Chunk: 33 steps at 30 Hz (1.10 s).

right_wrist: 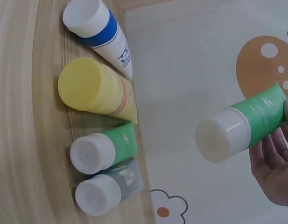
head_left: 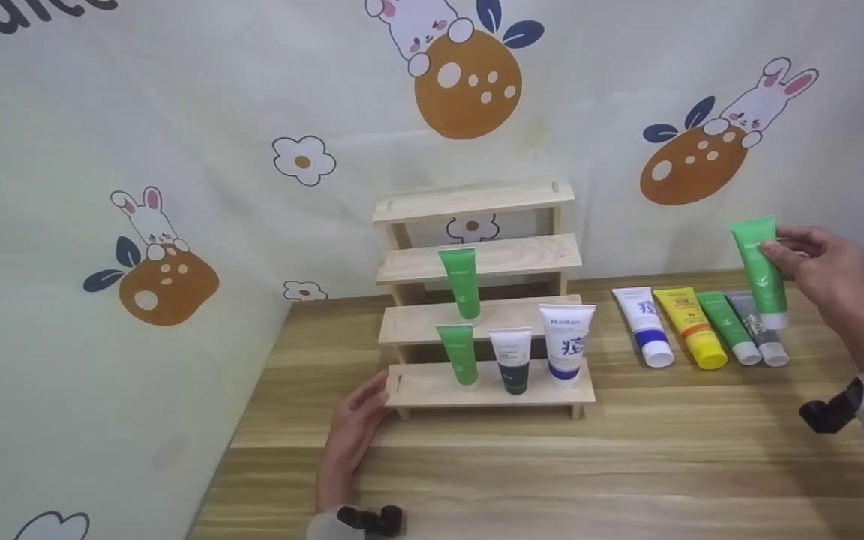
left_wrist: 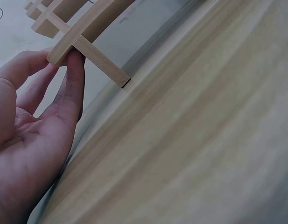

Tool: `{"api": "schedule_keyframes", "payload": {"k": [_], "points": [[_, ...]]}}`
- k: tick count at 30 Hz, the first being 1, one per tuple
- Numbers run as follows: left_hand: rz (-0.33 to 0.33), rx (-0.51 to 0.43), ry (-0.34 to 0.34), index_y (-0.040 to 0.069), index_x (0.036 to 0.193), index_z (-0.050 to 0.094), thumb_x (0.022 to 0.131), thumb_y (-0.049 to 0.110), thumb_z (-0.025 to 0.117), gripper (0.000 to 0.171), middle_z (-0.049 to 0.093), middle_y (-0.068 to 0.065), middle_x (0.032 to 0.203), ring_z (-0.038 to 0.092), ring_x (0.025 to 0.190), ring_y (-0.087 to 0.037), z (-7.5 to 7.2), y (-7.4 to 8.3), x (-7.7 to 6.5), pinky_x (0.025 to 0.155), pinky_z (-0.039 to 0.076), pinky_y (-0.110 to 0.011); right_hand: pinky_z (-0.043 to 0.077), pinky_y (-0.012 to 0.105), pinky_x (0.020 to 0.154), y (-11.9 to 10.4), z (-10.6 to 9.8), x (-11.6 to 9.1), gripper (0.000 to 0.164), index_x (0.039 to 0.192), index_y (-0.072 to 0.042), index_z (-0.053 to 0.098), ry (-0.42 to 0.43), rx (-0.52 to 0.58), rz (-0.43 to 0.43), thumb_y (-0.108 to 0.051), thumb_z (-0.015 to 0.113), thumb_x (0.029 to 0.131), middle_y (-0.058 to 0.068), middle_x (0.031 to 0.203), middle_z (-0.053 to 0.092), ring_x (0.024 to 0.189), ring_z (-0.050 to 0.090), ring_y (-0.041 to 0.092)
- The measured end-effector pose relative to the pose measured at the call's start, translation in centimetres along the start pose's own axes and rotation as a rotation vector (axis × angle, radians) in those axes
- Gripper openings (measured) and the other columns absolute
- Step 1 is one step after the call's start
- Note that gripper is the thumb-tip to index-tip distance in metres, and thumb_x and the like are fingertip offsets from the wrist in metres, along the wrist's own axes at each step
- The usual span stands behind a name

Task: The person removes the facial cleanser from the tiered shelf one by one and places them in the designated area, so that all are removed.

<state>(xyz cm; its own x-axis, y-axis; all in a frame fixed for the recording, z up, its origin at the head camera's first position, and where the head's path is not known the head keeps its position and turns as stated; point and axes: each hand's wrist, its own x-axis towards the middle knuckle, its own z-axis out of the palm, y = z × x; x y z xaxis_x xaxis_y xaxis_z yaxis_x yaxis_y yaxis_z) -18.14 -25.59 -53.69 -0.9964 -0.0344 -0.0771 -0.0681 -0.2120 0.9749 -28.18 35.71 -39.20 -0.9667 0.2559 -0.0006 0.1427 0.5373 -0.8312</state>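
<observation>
My right hand (head_left: 826, 270) holds a green tube (head_left: 762, 270) with a white cap, cap down, raised above the table at the right. In the right wrist view the same green tube (right_wrist: 260, 116) is pinched near its flat end. My left hand (left_wrist: 41, 107) pinches the left end of the lowest step of a wooden tiered rack (head_left: 481, 311). On that step stand a green tube (head_left: 459, 356), a white and dark green tube (head_left: 513, 360) and a white and blue tube (head_left: 567, 341). Another green tube (head_left: 462, 283) stands one step higher.
Right of the rack lie a white and blue tube (head_left: 643, 326), a yellow tube (head_left: 692, 328), a green tube (head_left: 729, 328) and a grey tube (head_left: 758, 328), side by side on the wood-grain table (head_left: 552, 480). A printed cloth (head_left: 589, 97) hangs behind.
</observation>
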Motion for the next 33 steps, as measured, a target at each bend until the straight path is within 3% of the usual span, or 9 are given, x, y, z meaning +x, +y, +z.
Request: {"api": "schedule_keyframes", "payload": {"k": [3, 7, 15, 19, 21, 23, 26, 28, 33], "points": [[-0.006, -0.008, 0.001, -0.009, 0.145, 0.044, 0.097, 0.008, 0.061, 0.053, 0.042, -0.023, 0.155, 0.058, 0.127, -0.015, 0.1, 0.0, 0.1, 0.107, 0.051, -0.027, 0.046, 0.002, 0.068, 0.9, -0.3, 0.3, 0.081, 0.154, -0.005, 0.032, 0.001, -0.013, 0.020, -0.059, 0.047, 0.097, 0.023, 0.149, 0.043, 0.090, 0.049, -0.001], [-0.022, -0.014, 0.001, -0.008, 0.145, 0.044, 0.097, 0.008, 0.061, 0.053, 0.042, -0.023, 0.155, 0.058, 0.128, -0.016, 0.0, 0.0, 0.1, 0.108, 0.050, -0.028, 0.048, 0.005, 0.068, 2.2, -0.6, 0.9, 0.081, 0.154, -0.003, 0.031, 0.013, -0.019, 0.049, -0.059, 0.045, 0.098, 0.025, 0.149, 0.042, 0.085, 0.049, -0.004], [-0.008, -0.004, -0.010, -0.009, 0.146, 0.042, 0.098, 0.009, 0.061, 0.055, 0.041, -0.024, 0.156, 0.057, 0.129, -0.018, -0.2, -0.1, 0.0, 0.108, 0.050, -0.027, 0.054, 0.012, 0.074, 5.4, -0.7, 2.0, 0.081, 0.153, -0.006, 0.035, 0.018, 0.031, 0.158, -0.060, 0.051, 0.095, -0.011, 0.117, 0.051, 0.088, 0.047, -0.004], [-0.005, 0.003, -0.017, -0.011, 0.147, 0.038, 0.099, 0.008, 0.059, 0.056, 0.046, -0.024, 0.151, 0.058, 0.127, -0.017, -0.2, -0.1, 0.0, 0.106, 0.051, -0.026, 0.053, 0.008, 0.071, 6.9, -0.7, 2.5, 0.079, 0.151, -0.009, 0.038, 0.013, 0.064, 0.196, -0.060, 0.056, 0.093, -0.018, 0.111, 0.049, 0.087, 0.045, -0.007], [-0.005, -0.002, -0.009, -0.011, 0.146, 0.039, 0.099, 0.008, 0.060, 0.055, 0.050, -0.021, 0.148, 0.060, 0.124, -0.016, -0.2, 0.0, 0.0, 0.105, 0.052, -0.027, 0.053, 0.011, 0.073, 7.6, -0.7, 2.8, 0.078, 0.150, -0.012, 0.040, 0.003, 0.070, 0.223, -0.061, 0.058, 0.092, -0.013, 0.115, 0.051, 0.090, 0.048, -0.003], [-0.004, -0.008, -0.006, -0.012, 0.146, 0.040, 0.098, 0.008, 0.060, 0.055, 0.052, -0.021, 0.146, 0.061, 0.122, -0.015, -0.1, 0.0, 0.0, 0.105, 0.052, -0.027, 0.056, 0.020, 0.084, 8.2, -0.7, 3.1, 0.079, 0.151, -0.012, 0.037, -0.014, 0.069, 0.260, -0.060, 0.058, 0.092, 0.003, 0.130, 0.056, 0.103, 0.056, 0.012], [-0.002, -0.002, -0.011, -0.011, 0.146, 0.041, 0.098, 0.009, 0.061, 0.055, 0.050, -0.022, 0.148, 0.061, 0.123, -0.015, -0.1, 0.0, 0.0, 0.106, 0.052, -0.027, 0.052, 0.042, 0.103, 9.1, -0.4, 3.4, 0.082, 0.154, -0.008, 0.029, -0.036, 0.044, 0.312, -0.059, 0.054, 0.095, 0.024, 0.157, 0.037, 0.132, 0.048, 0.037], [0.001, 0.000, -0.013, -0.011, 0.146, 0.041, 0.098, 0.009, 0.061, 0.056, 0.046, -0.024, 0.151, 0.059, 0.125, -0.016, -0.1, -0.1, 0.0, 0.106, 0.052, -0.027, 0.043, 0.053, 0.114, 9.5, -0.1, 3.4, 0.083, 0.156, -0.006, 0.022, -0.052, 0.041, 0.332, -0.057, 0.051, 0.098, 0.025, 0.163, 0.023, 0.145, 0.033, 0.044], [0.003, -0.005, -0.012, -0.011, 0.146, 0.041, 0.098, 0.009, 0.061, 0.055, 0.044, -0.025, 0.153, 0.059, 0.126, -0.017, -0.1, -0.1, -0.1, 0.107, 0.051, -0.028, 0.042, 0.055, 0.114, 10.6, 0.3, 3.0, 0.080, 0.158, -0.006, 0.019, -0.068, 0.019, 0.336, -0.057, 0.044, 0.101, 0.028, 0.163, 0.021, 0.143, 0.032, 0.045]]}}
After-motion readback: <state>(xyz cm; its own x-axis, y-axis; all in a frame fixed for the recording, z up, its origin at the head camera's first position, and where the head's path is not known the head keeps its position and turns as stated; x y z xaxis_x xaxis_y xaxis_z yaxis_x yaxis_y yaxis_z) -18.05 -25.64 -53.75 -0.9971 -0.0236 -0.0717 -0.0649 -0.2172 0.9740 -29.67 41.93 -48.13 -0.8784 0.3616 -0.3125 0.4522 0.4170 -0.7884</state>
